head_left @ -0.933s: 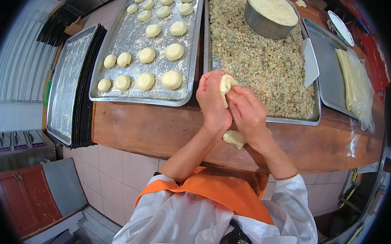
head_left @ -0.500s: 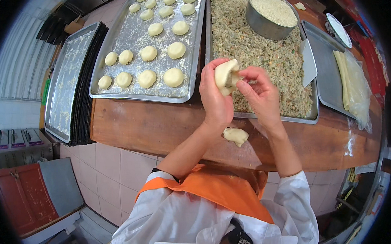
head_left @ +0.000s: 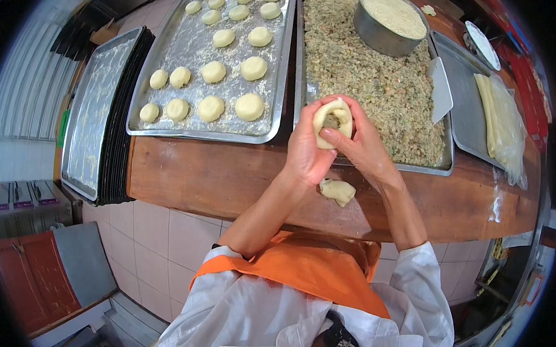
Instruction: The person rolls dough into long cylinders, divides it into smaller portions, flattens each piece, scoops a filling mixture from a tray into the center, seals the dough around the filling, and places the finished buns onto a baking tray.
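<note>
A pale dough wrapper (head_left: 321, 119) with filling showing in its hollow is cupped between my two hands above the near edge of the filling tray. My left hand (head_left: 305, 152) wraps its left side and underside. Around the right rim curl the fingers of my right hand (head_left: 365, 143), while its thumb reaches across the opening. A small lump of dough (head_left: 338, 191) lies on the wooden table just below my hands. Behind them a metal tray (head_left: 450, 160) holds a thick spread of crumbly, speckled filling (head_left: 373, 82).
Floured tray (head_left: 202, 135) with several round, flattened dough pieces (head_left: 249, 106) stands at left; beyond it, stacked trays (head_left: 94, 150). A round metal pan (head_left: 384, 40) of pale seeds and a white scraper (head_left: 441, 92) rest on the filling. Dough strips (head_left: 491, 117) in plastic lie right.
The dough wrapper has turned so its opening faces up toward me. My right hand has moved left and closed around it, thumb now over the opening.
</note>
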Tool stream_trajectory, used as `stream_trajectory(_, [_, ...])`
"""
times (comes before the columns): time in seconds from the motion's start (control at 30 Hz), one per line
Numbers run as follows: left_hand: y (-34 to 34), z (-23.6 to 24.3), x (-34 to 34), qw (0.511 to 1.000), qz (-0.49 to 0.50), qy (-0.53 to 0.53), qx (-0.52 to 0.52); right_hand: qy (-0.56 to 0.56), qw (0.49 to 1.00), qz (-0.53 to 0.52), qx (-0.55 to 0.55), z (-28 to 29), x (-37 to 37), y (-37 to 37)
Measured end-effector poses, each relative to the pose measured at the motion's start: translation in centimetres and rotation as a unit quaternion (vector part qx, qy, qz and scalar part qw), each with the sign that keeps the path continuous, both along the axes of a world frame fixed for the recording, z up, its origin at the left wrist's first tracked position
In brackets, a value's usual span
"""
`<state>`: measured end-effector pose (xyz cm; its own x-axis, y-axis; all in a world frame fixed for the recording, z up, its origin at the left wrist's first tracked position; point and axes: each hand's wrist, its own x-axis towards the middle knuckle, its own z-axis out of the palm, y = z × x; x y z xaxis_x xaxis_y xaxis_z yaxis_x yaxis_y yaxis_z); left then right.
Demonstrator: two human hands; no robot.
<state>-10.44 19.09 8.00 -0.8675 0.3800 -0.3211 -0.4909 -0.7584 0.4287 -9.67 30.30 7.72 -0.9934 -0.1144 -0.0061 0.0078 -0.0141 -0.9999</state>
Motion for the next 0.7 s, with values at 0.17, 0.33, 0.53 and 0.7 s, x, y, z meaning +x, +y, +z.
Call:
stream_trajectory(0.17, [-0.4,-0.1,0.7,1.000,-0.015,-0.010,-0.009,-0.013,0.998,0.055,-0.017,0.1,0.6,0.5])
stream_trajectory(0.33, [-2.4,0.8,0.5,0.984,-0.176,-0.030,0.015,-0.007,0.989,0.147,-0.002,1.8,1.9,2.2])
stream_trajectory(0.53, [-2.1,1.5,3.3,0.976,-0.161,0.098,-0.111,0.185,0.967,0.059,0.166,0.6,2.9,1.8])
stream_trajectory(0.7, [-2.7,1.0,4.1,0.894,-0.260,0.229,-0.284,0.286,0.817,0.239,0.440,4.7,2.8,1.2])
